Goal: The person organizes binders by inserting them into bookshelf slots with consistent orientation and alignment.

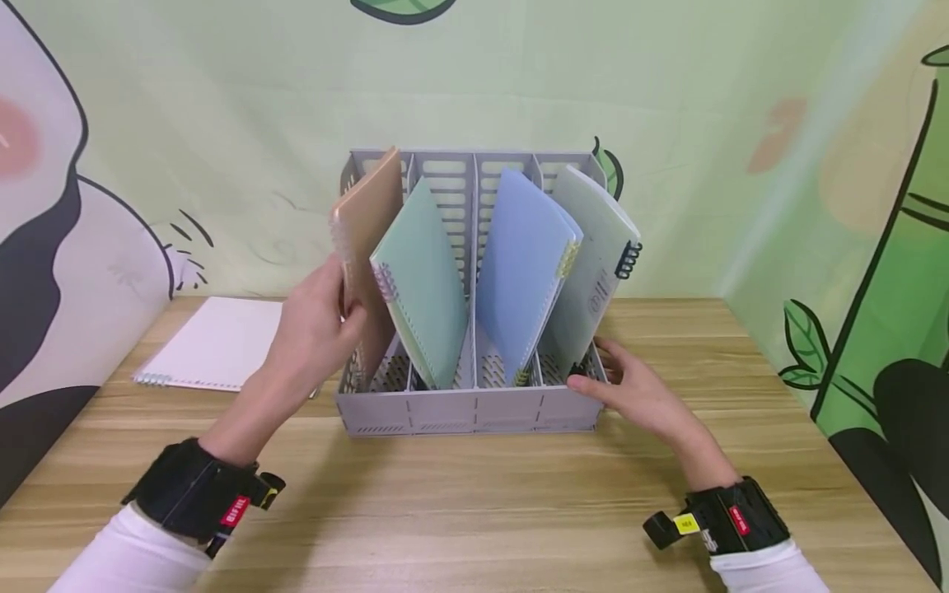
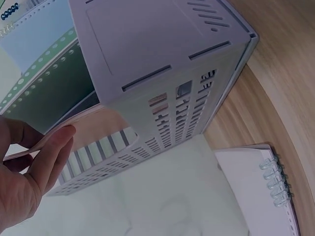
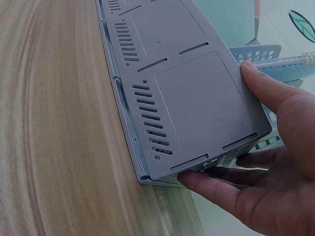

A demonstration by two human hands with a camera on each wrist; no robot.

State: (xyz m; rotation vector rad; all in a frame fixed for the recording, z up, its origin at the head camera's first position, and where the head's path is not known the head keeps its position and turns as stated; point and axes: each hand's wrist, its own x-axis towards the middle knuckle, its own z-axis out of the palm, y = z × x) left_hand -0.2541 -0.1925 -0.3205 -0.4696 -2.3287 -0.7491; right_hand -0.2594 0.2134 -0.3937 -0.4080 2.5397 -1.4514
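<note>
A grey desktop file organizer with several compartments stands on the table. My left hand pinches the spiral edge of a tan notebook, which leans upright in the leftmost compartment. In the left wrist view, thumb and fingers lie on either side of the tan notebook. The right hand grips the organizer's front right corner, its thumb over the front wall's edge and its fingers along the side. A green notebook, a blue notebook and a pale grey-green notebook fill the other compartments, all leaning.
Left of the organizer, a white spiral notebook lies flat on the wooden table. A printed cloth backdrop hangs right behind the table. Black bands with small cameras circle both wrists.
</note>
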